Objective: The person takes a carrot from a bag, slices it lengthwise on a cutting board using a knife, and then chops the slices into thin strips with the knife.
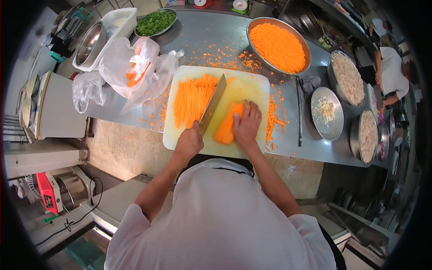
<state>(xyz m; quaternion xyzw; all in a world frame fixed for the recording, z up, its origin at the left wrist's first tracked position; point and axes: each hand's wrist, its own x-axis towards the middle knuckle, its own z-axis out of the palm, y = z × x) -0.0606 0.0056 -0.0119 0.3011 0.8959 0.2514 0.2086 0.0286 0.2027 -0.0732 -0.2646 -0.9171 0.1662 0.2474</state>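
Observation:
My left hand [189, 140] is closed round the handle of a large knife [213, 104], whose broad blade points away from me over the cutting board [173, 139]. Left of the blade lies a pile of thin orange carrot strips [194, 99]. My right hand [247, 124] rests on a stack of orange carrot slices [228, 127] on the board's right half, its fingers bent over the far right side and the thumb along the top. Knife and stack are apart, with yellow-stained board between them.
Bowls of chopped carrot [278, 47], pale diced food [347, 78] and minced bits [326, 108] stand at the right. A dark rod [299, 112] lies beside the board. Plastic bags [117, 67], chopped greens [155, 22] and a white basket [126, 22] are left. Another person [392, 67] works far right.

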